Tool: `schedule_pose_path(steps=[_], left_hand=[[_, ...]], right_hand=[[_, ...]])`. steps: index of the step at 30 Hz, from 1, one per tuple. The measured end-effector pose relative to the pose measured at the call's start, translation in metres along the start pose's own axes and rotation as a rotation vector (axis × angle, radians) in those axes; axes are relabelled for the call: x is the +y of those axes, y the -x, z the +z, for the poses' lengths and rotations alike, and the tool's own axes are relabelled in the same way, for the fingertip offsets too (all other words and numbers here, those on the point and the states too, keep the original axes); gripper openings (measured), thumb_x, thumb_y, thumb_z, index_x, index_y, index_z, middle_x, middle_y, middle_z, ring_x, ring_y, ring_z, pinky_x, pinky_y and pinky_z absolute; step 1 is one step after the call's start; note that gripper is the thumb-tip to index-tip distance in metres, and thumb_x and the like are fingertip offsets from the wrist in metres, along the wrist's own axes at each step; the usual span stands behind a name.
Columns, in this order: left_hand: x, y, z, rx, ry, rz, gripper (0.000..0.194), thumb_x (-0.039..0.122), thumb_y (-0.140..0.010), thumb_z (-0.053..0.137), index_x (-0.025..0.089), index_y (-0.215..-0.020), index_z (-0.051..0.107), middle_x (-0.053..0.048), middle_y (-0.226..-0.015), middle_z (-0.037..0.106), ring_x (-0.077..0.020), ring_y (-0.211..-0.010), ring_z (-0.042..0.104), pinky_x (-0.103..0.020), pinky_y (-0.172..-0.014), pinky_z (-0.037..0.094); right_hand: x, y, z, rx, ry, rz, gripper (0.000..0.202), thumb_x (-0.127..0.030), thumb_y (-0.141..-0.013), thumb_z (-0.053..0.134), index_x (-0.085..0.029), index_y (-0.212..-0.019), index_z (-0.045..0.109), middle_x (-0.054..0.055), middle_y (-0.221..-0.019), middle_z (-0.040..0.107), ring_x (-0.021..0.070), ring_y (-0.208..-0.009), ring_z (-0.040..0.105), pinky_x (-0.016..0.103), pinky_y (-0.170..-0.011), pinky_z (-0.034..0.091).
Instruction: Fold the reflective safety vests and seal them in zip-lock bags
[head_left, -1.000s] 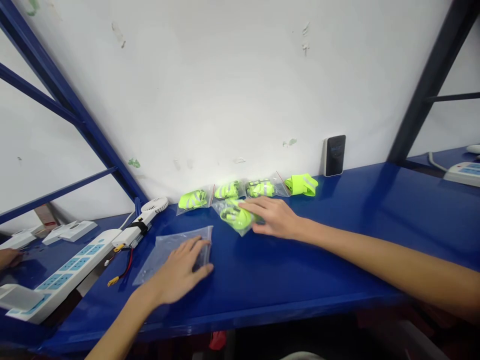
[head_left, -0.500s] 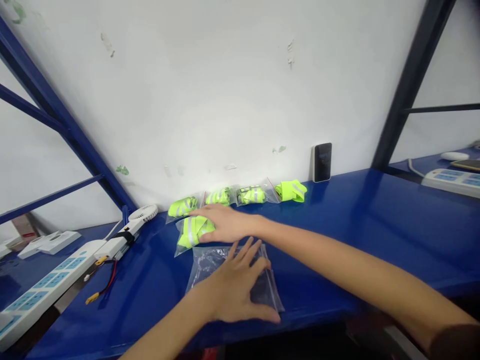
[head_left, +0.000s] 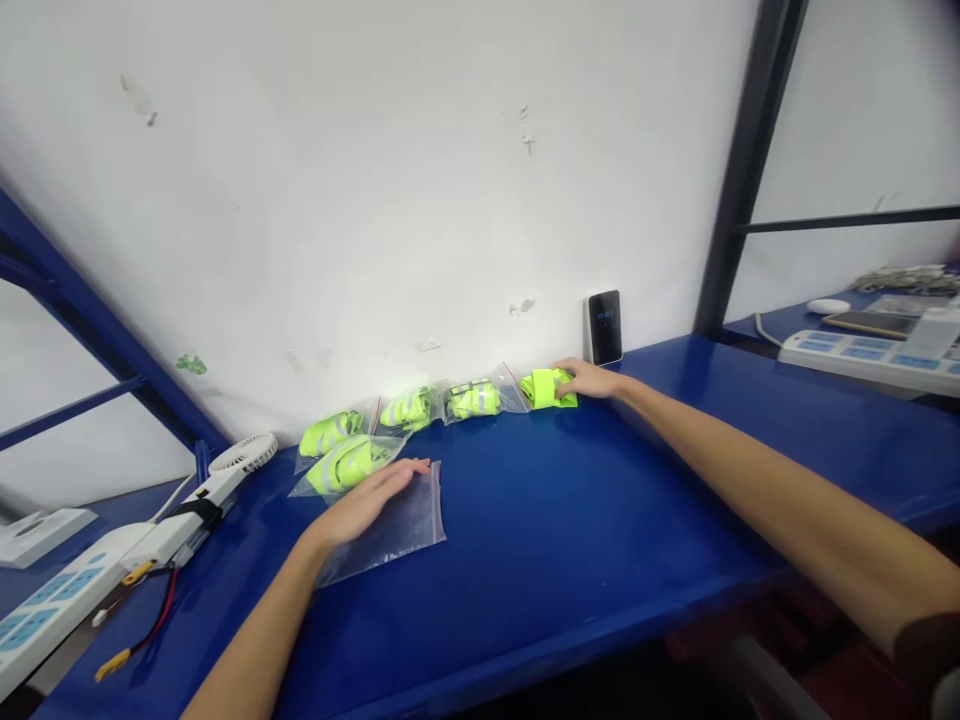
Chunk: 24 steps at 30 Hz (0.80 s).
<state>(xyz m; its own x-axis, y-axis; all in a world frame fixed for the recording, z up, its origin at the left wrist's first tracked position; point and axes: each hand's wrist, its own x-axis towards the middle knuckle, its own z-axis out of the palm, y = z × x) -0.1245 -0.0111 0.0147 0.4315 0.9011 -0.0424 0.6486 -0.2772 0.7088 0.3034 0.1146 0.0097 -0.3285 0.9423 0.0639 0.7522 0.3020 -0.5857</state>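
Note:
My right hand (head_left: 589, 380) has its fingers closed over the right part of a folded fluorescent yellow reflective vest (head_left: 538, 388) by the wall. On the front left of the blue table, my left hand (head_left: 371, 500) lies with fingers stretched out over a flat, clear zip bag (head_left: 409, 525), covering part of it. Just beyond that hand is a bagged yellow vest (head_left: 345, 466). Three more bagged bundles stand in a row along the wall: a left one (head_left: 330, 433), a middle one (head_left: 409, 408) and a right one (head_left: 474, 400).
A black-faced device (head_left: 604, 328) leans on the wall behind my right hand. To the left are a white fan (head_left: 244, 453), a power strip (head_left: 67, 590) and a red-black cable with yellow connectors (head_left: 161, 610). Another power strip (head_left: 870, 358) lies at far right.
My right hand has moved from the front bagged vest to the unbagged one at the right. My left hand and the clear bag have shifted left; the bagged vest now lies farther back. The view has turned right.

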Motion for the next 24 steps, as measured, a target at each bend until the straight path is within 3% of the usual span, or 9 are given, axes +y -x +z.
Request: schedule_pose_path(steps=[3,5,7,9,12,15,18,21,24], left_hand=[[-0.013,0.007,-0.001,0.078,0.047,-0.043,0.057,0.061,-0.095,0.023,0.030,-0.115,0.067,-0.003,-0.138,0.058,-0.0273,-0.132,0.049,-0.046,-0.114,0.033],[-0.013,0.014,0.008,0.073,-0.045,-0.061,0.056,0.062,-0.094,0.025,0.030,-0.114,0.066,-0.002,-0.148,0.048,-0.0292,-0.138,0.040,-0.049,-0.115,0.028],[-0.002,0.023,0.025,0.016,-0.225,-0.019,0.050,0.064,-0.091,0.038,0.031,-0.123,0.059,-0.002,-0.158,0.030,-0.0325,-0.147,0.023,-0.053,-0.117,0.022],[0.017,0.028,0.045,-0.063,-0.377,0.085,0.057,0.063,-0.089,0.045,0.030,-0.135,0.049,-0.006,-0.162,0.020,-0.0338,-0.149,0.010,-0.056,-0.118,0.016],[0.047,0.020,0.069,-0.202,-0.426,0.229,0.053,0.058,-0.093,0.040,0.032,-0.139,0.042,-0.005,-0.164,0.010,-0.0301,-0.150,0.009,-0.051,-0.118,0.020],[0.063,-0.009,0.076,-0.205,-0.481,0.346,0.044,0.054,-0.096,0.035,0.028,-0.128,0.049,-0.007,-0.154,0.037,-0.0283,-0.149,0.017,-0.053,-0.120,0.016],[0.059,-0.041,0.069,-0.083,-0.587,0.359,0.036,0.049,-0.097,0.035,0.024,-0.110,0.058,-0.008,-0.127,0.061,-0.0317,-0.145,0.028,-0.059,-0.116,0.018],[0.037,-0.055,0.054,0.050,-0.608,0.385,0.033,0.045,-0.095,0.040,0.021,-0.103,0.061,-0.011,-0.117,0.065,-0.0328,-0.133,0.044,-0.053,-0.109,0.033],[0.008,-0.049,0.033,0.122,-0.539,0.359,0.031,0.045,-0.093,0.046,0.021,-0.105,0.062,-0.011,-0.119,0.063,-0.0281,-0.120,0.055,-0.045,-0.102,0.042]], right_hand=[[-0.004,0.012,0.007,-0.014,0.030,-0.022,0.066,-0.049,-0.069,0.072,-0.016,-0.123,0.058,0.015,-0.131,0.052,0.0330,-0.115,0.052,0.039,-0.096,0.043],[-0.010,0.031,0.013,-0.026,0.057,-0.100,0.068,-0.054,-0.065,0.076,-0.016,-0.118,0.060,0.013,-0.124,0.052,0.0317,-0.110,0.053,0.040,-0.093,0.043],[-0.018,0.054,0.021,-0.021,0.042,-0.206,0.066,-0.057,-0.065,0.074,-0.016,-0.115,0.059,0.013,-0.122,0.049,0.0298,-0.107,0.052,0.040,-0.090,0.044],[-0.027,0.076,0.030,-0.029,-0.011,-0.311,0.060,-0.055,-0.069,0.073,-0.019,-0.114,0.059,0.012,-0.125,0.046,0.0275,-0.109,0.052,0.040,-0.092,0.044],[-0.044,0.092,0.042,-0.078,-0.045,-0.377,0.053,-0.052,-0.072,0.072,-0.021,-0.114,0.059,0.011,-0.137,0.040,0.0277,-0.115,0.050,0.041,-0.096,0.041],[-0.060,0.080,0.051,-0.112,0.015,-0.419,0.057,-0.050,-0.070,0.074,-0.019,-0.116,0.058,0.012,-0.128,0.049,0.0304,-0.115,0.049,0.043,-0.097,0.039],[-0.073,0.054,0.060,-0.099,0.107,-0.461,0.057,-0.045,-0.066,0.076,-0.017,-0.112,0.056,0.010,-0.109,0.057,0.0310,-0.105,0.051,0.043,-0.090,0.042],[-0.081,0.036,0.072,-0.069,0.132,-0.487,0.056,-0.044,-0.066,0.077,-0.016,-0.110,0.057,0.011,-0.106,0.057,0.0306,-0.100,0.053,0.043,-0.088,0.043],[-0.088,0.037,0.080,-0.063,0.070,-0.484,0.068,-0.057,-0.065,0.076,-0.017,-0.117,0.058,0.013,-0.116,0.056,0.0336,-0.108,0.051,0.046,-0.092,0.042]])
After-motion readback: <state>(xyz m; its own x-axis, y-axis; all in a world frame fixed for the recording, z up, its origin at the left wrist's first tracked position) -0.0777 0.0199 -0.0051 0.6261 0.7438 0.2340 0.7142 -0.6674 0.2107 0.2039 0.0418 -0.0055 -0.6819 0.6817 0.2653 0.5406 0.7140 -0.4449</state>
